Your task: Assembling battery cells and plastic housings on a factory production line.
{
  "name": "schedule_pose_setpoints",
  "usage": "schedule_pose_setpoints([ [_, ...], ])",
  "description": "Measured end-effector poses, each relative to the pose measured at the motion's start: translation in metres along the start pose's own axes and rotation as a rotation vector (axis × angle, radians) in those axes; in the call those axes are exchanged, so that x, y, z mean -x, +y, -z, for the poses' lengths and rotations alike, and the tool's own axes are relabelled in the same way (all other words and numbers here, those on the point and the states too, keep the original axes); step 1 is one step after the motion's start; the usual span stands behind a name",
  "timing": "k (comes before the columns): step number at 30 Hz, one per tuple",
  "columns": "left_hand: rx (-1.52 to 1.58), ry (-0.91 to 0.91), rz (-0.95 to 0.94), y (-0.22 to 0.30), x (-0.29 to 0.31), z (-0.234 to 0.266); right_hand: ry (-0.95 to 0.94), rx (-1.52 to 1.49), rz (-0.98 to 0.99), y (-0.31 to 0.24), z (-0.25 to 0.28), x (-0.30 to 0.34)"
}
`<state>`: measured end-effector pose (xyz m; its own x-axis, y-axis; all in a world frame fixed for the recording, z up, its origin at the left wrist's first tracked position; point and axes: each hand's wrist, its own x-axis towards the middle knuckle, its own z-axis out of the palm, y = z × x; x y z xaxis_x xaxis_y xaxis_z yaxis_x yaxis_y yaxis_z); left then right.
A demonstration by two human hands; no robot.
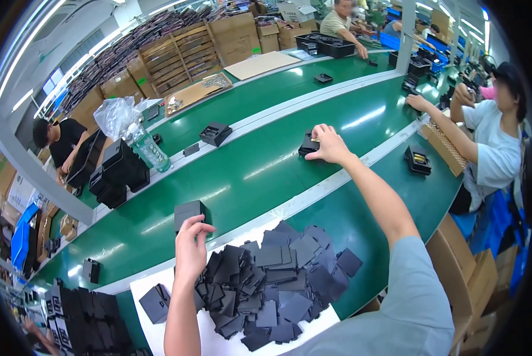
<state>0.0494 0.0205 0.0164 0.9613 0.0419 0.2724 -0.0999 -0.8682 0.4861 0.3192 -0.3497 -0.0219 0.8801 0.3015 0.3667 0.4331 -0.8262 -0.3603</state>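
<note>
My right hand (pixel 331 147) reaches out over the green conveyor belt, its fingers and thumb closed on a small black plastic box (pixel 306 144). A bit of something yellowish shows at its fingertips, too small to name. At the near edge of the belt, my left hand (pixel 191 244) is beside another black box (pixel 189 210), fingers bent and apart; whether they touch it I cannot tell. Just right of that hand, a big heap of flat black plastic covers (pixel 278 267) lies on a white sheet (pixel 144 292). A separate black piece (pixel 155 302) sits left of my forearm.
Stacked black boxes (pixel 88 320) stand at the lower left. Across the belt are a bottle (pixel 150 151) and black trays (pixel 123 166). An open black box (pixel 418 160) with brass-coloured parts lies at right, near a co-worker (pixel 491 127). Cardboard cartons (pixel 456 261) stand beside my right side.
</note>
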Motion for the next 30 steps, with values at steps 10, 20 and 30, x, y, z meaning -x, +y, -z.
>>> schedule_pose_setpoints([
  [10, 1.407, -0.037, 0.671, 0.059, 0.049, 0.022, -0.37, -0.54, 1.114, -0.234, 0.082, 0.098],
  [20, 1.313, 0.52, 0.507, 0.047, 0.106, 0.007, -0.422, -0.438, 0.759, -0.263, 0.046, 0.132],
  [30, 0.758, 0.693, 0.266, 0.055, 0.118, -0.002, -0.603, -0.857, 0.284, -0.284, 0.041, 0.146],
])
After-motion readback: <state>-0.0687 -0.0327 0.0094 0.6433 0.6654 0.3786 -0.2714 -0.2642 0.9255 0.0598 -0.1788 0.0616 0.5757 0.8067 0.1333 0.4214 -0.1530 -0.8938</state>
